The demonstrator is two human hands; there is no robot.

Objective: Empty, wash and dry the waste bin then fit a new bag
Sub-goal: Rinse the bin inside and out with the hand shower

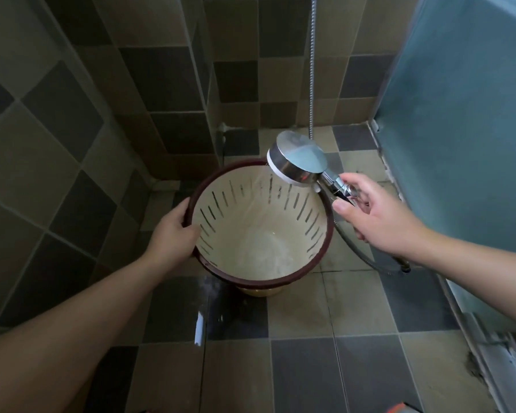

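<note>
The cream waste bin (259, 231) stands on the tiled floor (361, 308), its dark-rimmed mouth tipped up toward the camera, long axis near vertical. The left hand (173, 234) grips its left rim, thumb inside. The right hand (373, 216) pinches the handle of the shower head (295, 158), which sprays water into the bin from its far right edge.

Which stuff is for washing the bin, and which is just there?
For the job: bin, held at the rim by the left hand; shower head, held by the right hand; hose.
Just there: wall tiles, floor, blue panel.
</note>
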